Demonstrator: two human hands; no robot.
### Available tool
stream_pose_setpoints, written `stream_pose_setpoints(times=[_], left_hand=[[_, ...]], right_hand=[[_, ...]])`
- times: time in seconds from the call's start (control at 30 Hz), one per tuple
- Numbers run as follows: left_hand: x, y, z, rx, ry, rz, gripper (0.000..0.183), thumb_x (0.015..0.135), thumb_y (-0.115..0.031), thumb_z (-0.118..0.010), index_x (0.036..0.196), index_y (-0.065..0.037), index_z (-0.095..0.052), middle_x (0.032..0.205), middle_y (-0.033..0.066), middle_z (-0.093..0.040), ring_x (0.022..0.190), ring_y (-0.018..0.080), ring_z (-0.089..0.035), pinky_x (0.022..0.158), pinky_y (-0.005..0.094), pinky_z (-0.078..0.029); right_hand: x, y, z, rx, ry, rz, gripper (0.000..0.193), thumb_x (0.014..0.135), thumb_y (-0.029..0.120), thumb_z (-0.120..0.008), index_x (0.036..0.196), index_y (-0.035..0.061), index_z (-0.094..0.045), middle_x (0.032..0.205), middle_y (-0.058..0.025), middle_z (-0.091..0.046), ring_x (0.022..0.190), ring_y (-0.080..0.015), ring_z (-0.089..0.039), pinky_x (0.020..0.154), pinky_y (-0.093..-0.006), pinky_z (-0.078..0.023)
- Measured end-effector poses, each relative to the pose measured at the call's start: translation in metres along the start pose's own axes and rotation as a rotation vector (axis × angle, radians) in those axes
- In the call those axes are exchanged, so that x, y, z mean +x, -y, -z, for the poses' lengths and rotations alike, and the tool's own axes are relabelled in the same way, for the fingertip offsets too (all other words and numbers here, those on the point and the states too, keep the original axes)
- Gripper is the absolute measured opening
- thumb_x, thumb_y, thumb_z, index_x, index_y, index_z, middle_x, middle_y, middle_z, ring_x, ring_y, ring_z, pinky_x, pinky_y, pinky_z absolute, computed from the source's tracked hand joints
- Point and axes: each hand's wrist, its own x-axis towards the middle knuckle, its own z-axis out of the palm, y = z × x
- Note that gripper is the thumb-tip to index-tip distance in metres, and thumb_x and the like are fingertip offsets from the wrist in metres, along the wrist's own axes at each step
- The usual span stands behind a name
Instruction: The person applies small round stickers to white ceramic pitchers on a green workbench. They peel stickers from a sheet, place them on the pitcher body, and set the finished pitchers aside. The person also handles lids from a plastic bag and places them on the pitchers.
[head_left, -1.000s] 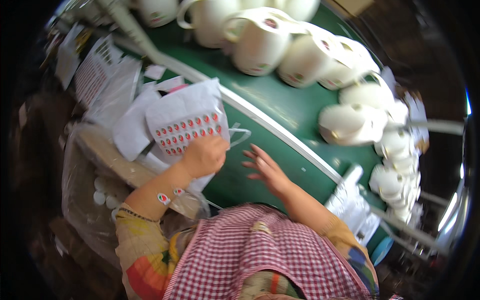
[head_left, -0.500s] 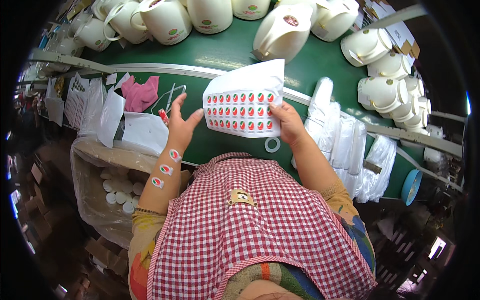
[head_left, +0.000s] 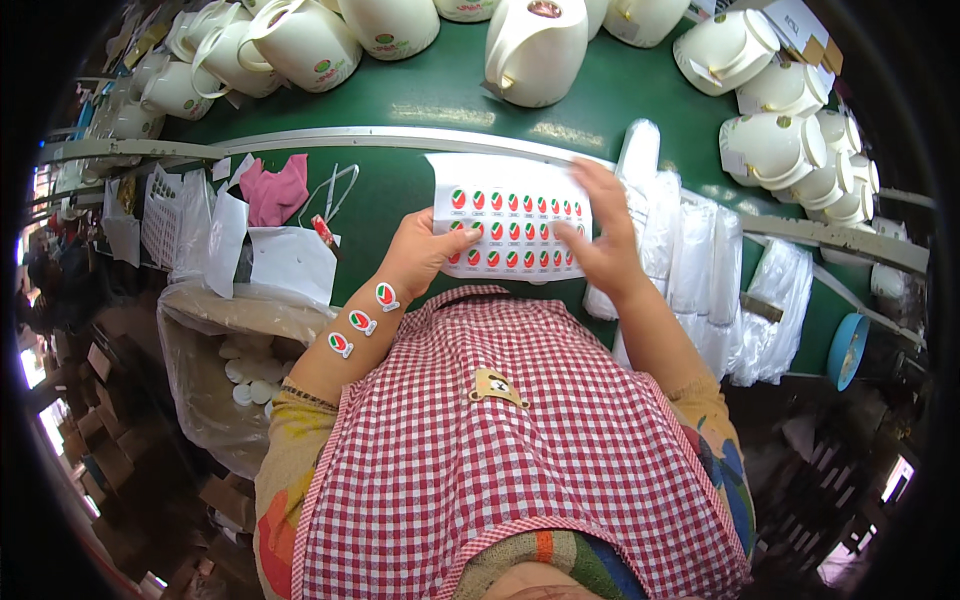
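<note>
A white sheet of stickers point(head_left: 513, 215), with several rows of small red-and-green ovals, is held in front of my chest. My left hand point(head_left: 425, 250) pinches its left edge, thumb on the printed face. At the sheet's right edge is my right hand point(head_left: 608, 235), fingers spread and slightly blurred, holding nothing that I can see. Three loose oval stickers point(head_left: 362, 322) cling to my left forearm.
Cream jugs point(head_left: 537, 55) stand across the back and right of the green table point(head_left: 450, 105). Plastic-wrapped bundles point(head_left: 690, 260) lie on the right, near a blue bowl point(head_left: 848, 352). At left are a pink cloth point(head_left: 273, 190), white papers point(head_left: 290, 265) and a lined box point(head_left: 200, 370) of white round pieces.
My left hand, open and empty before, now grips the sheet's left edge. My right hand has let go of the right side and opened. The jugs appear shifted in view.
</note>
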Motion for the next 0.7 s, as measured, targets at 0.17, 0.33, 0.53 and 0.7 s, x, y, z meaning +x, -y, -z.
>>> stream_pose_setpoints(times=[0.17, 0.33, 0.53, 0.7], left_hand=[[-0.004, -0.008, -0.003, 0.236, 0.135, -0.064, 0.018, 0.086, -0.006, -0.064, 0.103, 0.0, -0.066, 0.092, 0.0051, -0.067, 0.079, 0.0103, -0.063, 0.071, 0.0262, -0.052], [0.001, -0.004, 0.006, 0.446, 0.207, -0.192, 0.017, 0.087, -0.003, -0.058, 0.101, 0.001, -0.066, 0.091, 0.0027, -0.065, 0.081, 0.0089, -0.06, 0.073, 0.0248, -0.05], [0.004, -0.007, 0.001, 0.333, 0.222, -0.044, 0.019, 0.09, -0.005, -0.056, 0.105, 0.001, -0.066, 0.095, 0.0046, -0.066, 0.084, 0.01, -0.061, 0.075, 0.0259, -0.051], [0.013, -0.003, 0.002, 0.398, 0.202, -0.04, 0.019, 0.087, -0.008, -0.058, 0.103, -0.001, -0.067, 0.09, 0.0069, -0.068, 0.079, 0.0108, -0.062, 0.072, 0.0285, -0.051]], right_hand=[[0.031, 0.028, -0.04, 0.108, 0.231, 0.185, 0.034, 0.077, 0.019, -0.07, 0.108, 0.0072, -0.062, 0.113, -0.0106, -0.063, 0.105, -0.0301, -0.058, 0.092, -0.0428, -0.042], [0.026, 0.023, -0.054, 0.158, 0.311, 0.085, 0.023, 0.078, 0.017, -0.069, 0.098, 0.0063, -0.066, 0.089, -0.0095, -0.068, 0.079, -0.0275, -0.065, 0.071, -0.0357, -0.051], [0.035, 0.026, -0.049, -0.012, 0.302, 0.205, 0.012, 0.078, 0.016, -0.066, 0.086, 0.0069, -0.066, 0.084, -0.0075, -0.068, 0.073, -0.0258, -0.065, 0.066, -0.0354, -0.052], [0.037, 0.022, -0.047, 0.026, 0.336, 0.08, 0.009, 0.078, 0.015, -0.064, 0.08, 0.0073, -0.066, 0.081, -0.0076, -0.067, 0.07, -0.0256, -0.065, 0.062, -0.0356, -0.051]])
